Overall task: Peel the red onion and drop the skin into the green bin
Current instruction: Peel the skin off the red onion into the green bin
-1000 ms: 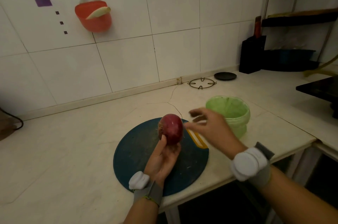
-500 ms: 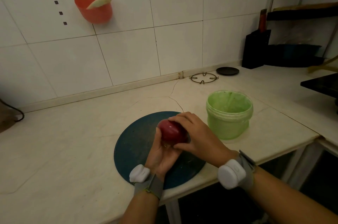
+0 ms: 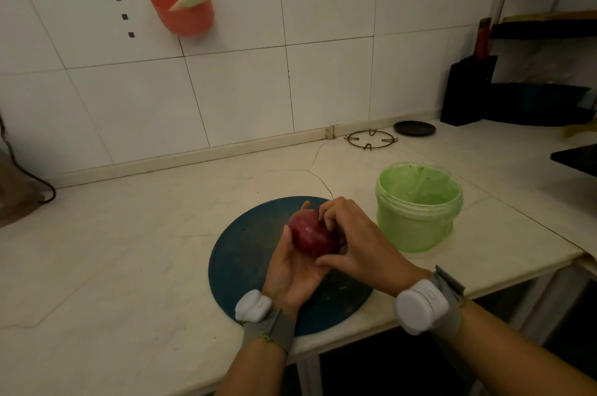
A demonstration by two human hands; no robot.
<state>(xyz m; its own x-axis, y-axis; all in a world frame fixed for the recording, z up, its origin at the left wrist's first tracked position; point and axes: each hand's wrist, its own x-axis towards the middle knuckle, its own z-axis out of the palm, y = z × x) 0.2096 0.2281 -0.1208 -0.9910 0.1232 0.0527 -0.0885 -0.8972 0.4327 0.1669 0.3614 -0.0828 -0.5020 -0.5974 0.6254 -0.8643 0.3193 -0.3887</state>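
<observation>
No readable text anywhere (labels, brands, numbers).

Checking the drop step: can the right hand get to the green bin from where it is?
Probably yes. The right hand grips the red onion just left of the green bin, whose mouth is open, and nothing stands between them.
</observation>
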